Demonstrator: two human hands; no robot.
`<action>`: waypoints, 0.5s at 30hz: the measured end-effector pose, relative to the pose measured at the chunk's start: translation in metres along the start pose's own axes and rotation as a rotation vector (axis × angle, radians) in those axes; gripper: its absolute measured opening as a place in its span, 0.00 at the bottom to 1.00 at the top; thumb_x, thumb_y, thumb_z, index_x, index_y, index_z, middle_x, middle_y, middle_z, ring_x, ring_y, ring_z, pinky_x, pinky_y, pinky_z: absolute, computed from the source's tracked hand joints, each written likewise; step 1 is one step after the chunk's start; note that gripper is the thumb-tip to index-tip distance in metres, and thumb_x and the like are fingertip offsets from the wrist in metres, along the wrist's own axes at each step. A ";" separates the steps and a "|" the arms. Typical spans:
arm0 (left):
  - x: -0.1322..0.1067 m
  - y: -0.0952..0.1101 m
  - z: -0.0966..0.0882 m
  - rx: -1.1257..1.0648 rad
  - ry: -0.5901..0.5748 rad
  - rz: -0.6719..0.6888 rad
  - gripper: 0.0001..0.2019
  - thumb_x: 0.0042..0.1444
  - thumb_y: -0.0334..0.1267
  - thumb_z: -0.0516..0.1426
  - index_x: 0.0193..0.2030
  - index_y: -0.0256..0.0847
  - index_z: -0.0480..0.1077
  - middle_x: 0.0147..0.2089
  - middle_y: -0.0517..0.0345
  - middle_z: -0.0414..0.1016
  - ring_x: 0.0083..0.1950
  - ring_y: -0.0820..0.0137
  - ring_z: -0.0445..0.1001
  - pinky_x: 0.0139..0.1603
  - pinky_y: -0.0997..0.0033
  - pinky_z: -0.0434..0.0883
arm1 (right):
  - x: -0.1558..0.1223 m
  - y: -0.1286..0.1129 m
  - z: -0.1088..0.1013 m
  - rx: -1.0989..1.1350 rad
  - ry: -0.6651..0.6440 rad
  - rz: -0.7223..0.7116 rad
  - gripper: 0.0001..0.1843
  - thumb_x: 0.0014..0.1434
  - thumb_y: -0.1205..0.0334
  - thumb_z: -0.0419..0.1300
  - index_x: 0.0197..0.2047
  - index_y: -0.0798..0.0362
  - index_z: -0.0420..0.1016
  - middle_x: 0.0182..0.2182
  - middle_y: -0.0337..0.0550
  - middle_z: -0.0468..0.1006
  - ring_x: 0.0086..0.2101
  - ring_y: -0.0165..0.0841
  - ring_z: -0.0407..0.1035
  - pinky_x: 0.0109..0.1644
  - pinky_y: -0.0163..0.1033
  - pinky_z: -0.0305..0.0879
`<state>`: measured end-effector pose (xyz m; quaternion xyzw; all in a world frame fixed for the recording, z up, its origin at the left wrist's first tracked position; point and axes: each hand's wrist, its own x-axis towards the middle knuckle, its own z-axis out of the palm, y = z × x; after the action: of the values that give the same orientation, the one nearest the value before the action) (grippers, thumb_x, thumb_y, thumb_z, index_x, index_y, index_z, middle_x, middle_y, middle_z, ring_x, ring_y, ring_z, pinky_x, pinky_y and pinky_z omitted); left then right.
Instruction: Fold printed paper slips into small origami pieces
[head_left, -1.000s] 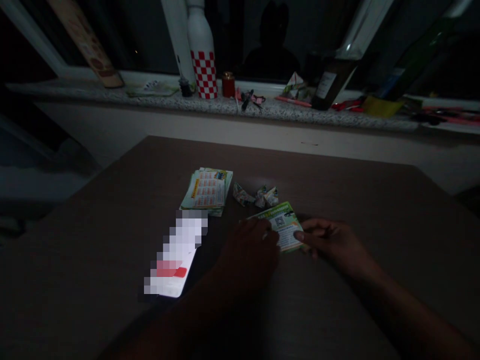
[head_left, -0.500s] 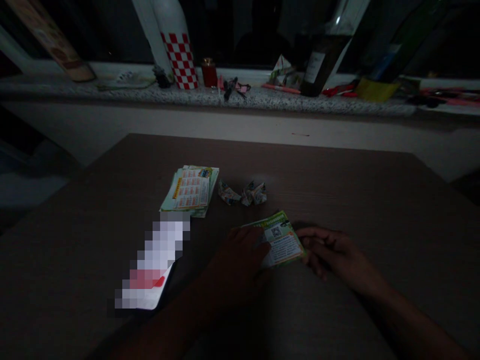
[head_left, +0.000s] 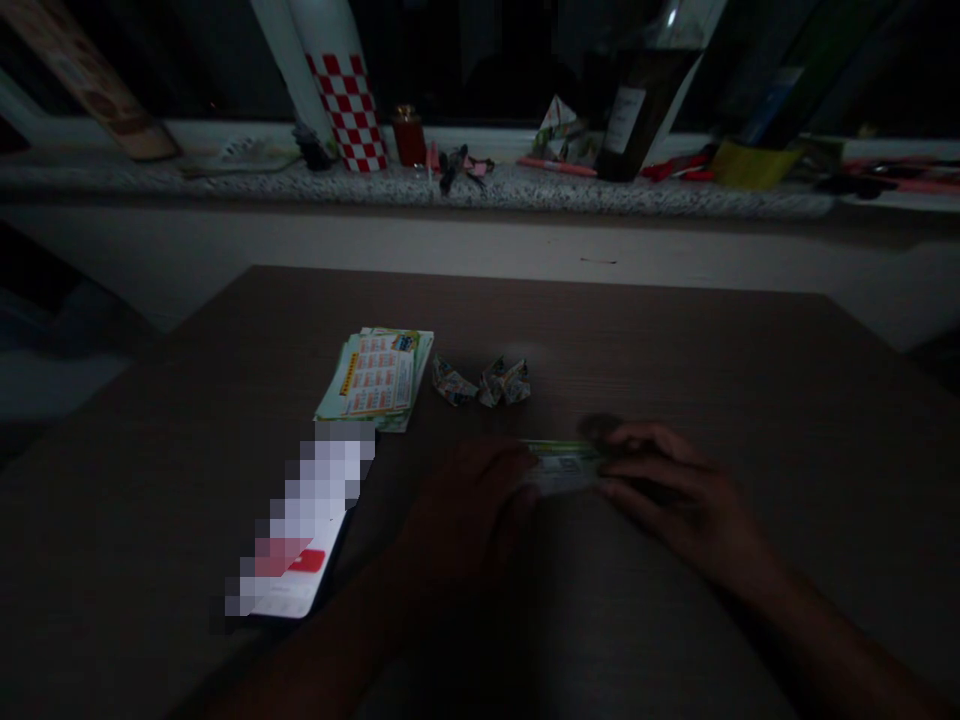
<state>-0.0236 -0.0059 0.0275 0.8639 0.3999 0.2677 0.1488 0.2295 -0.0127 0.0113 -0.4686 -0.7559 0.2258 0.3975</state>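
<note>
Between my two hands is a green and white printed paper sheet (head_left: 564, 468), blurred by motion and seen as a narrow strip. My left hand (head_left: 480, 500) grips its left end, the fingers dark and partly smeared. At the right end my right hand (head_left: 675, 485) pinches the paper between thumb and fingers. Just beyond the hands lie small folded paper pieces (head_left: 504, 383) on the table. Left of these sits a stack of printed paper sheets (head_left: 379, 375) with rows of orange figures on top.
A lit phone (head_left: 292, 580), its screen mostly pixelated, lies left of my left forearm on the brown table (head_left: 675, 350). Along the granite windowsill (head_left: 525, 195) stand a red-and-white checkered bottle (head_left: 352, 115), a small red jar (head_left: 409, 138) and a dark labelled bottle (head_left: 630, 120).
The printed sheet has gone from lying broad and flat to a narrow strip. My right hand has moved slightly up and closed on its right end; the view has shifted a little.
</note>
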 end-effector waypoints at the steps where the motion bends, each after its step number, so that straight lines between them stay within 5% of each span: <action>1: -0.001 0.000 -0.004 -0.015 0.084 -0.025 0.14 0.64 0.35 0.49 0.55 0.38 0.65 0.54 0.50 0.71 0.55 0.65 0.69 0.57 0.62 0.67 | -0.001 -0.002 -0.002 0.020 0.061 0.071 0.04 0.56 0.62 0.64 0.36 0.48 0.79 0.42 0.46 0.77 0.44 0.40 0.73 0.47 0.44 0.71; 3: -0.001 0.001 -0.012 -0.024 0.202 -0.068 0.15 0.64 0.34 0.48 0.56 0.36 0.65 0.54 0.49 0.72 0.56 0.66 0.69 0.57 0.63 0.67 | -0.001 -0.007 -0.006 0.108 0.193 0.299 0.05 0.56 0.57 0.64 0.33 0.48 0.79 0.34 0.43 0.80 0.35 0.38 0.76 0.40 0.42 0.74; 6: 0.000 0.001 -0.015 -0.007 0.268 -0.113 0.16 0.63 0.34 0.50 0.56 0.36 0.63 0.54 0.49 0.72 0.56 0.66 0.69 0.57 0.64 0.68 | 0.000 -0.011 -0.010 0.314 0.199 0.580 0.11 0.53 0.52 0.66 0.31 0.51 0.78 0.28 0.44 0.82 0.28 0.37 0.77 0.31 0.40 0.74; 11: 0.003 -0.001 0.003 0.003 0.025 -0.020 0.15 0.60 0.34 0.54 0.54 0.38 0.66 0.57 0.48 0.68 0.58 0.64 0.66 0.58 0.61 0.66 | 0.005 -0.007 -0.005 0.370 0.029 0.714 0.17 0.51 0.50 0.67 0.37 0.54 0.80 0.27 0.44 0.83 0.27 0.37 0.77 0.29 0.38 0.74; 15: 0.002 -0.001 0.013 0.037 -0.204 0.055 0.12 0.58 0.34 0.55 0.50 0.42 0.70 0.60 0.49 0.66 0.61 0.60 0.62 0.61 0.55 0.61 | 0.004 -0.003 -0.002 0.291 0.070 0.720 0.20 0.50 0.48 0.67 0.40 0.55 0.79 0.23 0.41 0.80 0.24 0.35 0.75 0.25 0.36 0.72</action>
<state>-0.0157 -0.0048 0.0175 0.8998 0.3637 0.1750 0.1654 0.2281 -0.0105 0.0161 -0.6500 -0.4894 0.4395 0.3807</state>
